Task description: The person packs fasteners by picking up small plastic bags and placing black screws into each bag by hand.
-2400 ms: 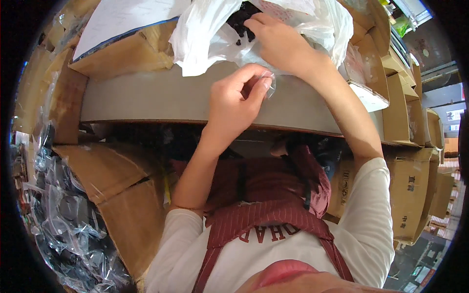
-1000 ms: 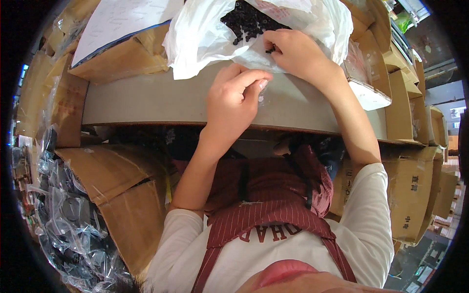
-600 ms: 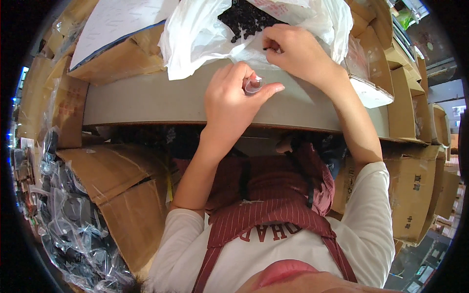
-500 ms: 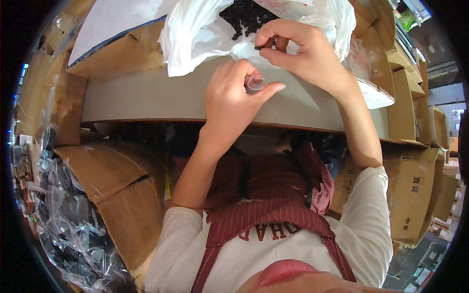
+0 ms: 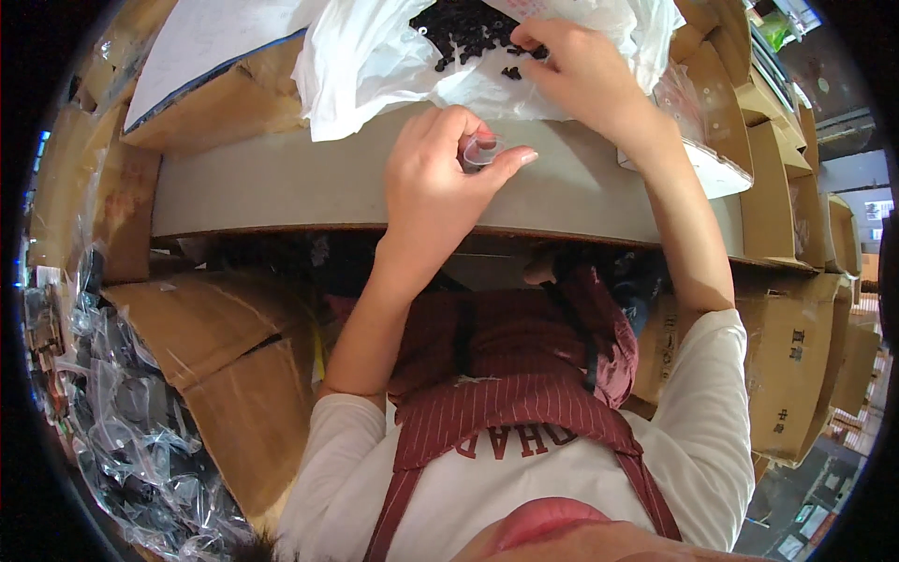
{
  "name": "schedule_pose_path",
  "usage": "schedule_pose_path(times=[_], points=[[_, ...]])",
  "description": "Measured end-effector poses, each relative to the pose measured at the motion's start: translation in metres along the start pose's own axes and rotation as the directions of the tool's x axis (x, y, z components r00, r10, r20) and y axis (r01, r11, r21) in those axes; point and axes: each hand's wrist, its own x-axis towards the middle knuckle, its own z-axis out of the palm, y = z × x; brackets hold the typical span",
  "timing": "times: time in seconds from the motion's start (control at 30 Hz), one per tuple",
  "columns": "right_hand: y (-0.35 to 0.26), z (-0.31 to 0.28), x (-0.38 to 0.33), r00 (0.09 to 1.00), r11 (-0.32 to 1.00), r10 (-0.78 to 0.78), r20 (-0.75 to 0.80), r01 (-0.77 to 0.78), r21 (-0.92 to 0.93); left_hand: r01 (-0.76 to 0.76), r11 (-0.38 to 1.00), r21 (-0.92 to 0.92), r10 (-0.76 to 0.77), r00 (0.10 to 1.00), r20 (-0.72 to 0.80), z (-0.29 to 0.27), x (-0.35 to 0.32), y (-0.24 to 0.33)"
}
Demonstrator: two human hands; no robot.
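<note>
My left hand (image 5: 435,164) is closed round a small clear plastic bag (image 5: 483,150). The bag's rounded mouth shows between thumb and fingers, and the thumb points to the right. Farther away, my right hand (image 5: 585,80) reaches over a white plastic bag (image 5: 351,80) lying spread on the table. Its bent fingertips are at the right side of a heap of small black parts (image 5: 464,33), with dark pieces between fingers and thumb. The parts look like short screws. A few of them (image 5: 511,73) lie apart from the heap, below the right fingertips.
The grey table (image 5: 281,187) has its front edge close to my body. On the left stands a cardboard box (image 5: 225,108) with a white sheet on top. Cardboard trays (image 5: 773,187) line the right side. At lower left, clear bags with dark parts (image 5: 140,403) lie beside a carton flap (image 5: 211,328).
My right hand has moved from near the left hand, where it pinched a dark piece, away to the black heap. My left hand stays almost in place with the clear bag.
</note>
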Motion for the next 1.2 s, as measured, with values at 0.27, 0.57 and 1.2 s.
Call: schedule_pose_path(times=[0.27, 0.57, 1.2], points=[[-0.008, 0.024, 0.01, 0.983, 0.96, 0.05, 0.174, 0.0, -0.28, -0.004, 1.0, -0.009, 0.004, 1.0, -0.019, -0.001, -0.002, -0.001], [-0.053, -0.027, -0.024, 0.966, 0.753, -0.201, 0.162, 0.046, 0.656, -0.035, 0.999, -0.024, 0.034, 0.999, -0.035, -0.003, -0.004, -0.003], [0.0, 0.019, 0.028, 0.988, 0.926, 0.13, 0.083, -0.091, -0.367, -0.007, 0.999, -0.04, 0.006, 1.0, -0.023, 0.001, -0.001, -0.001]])
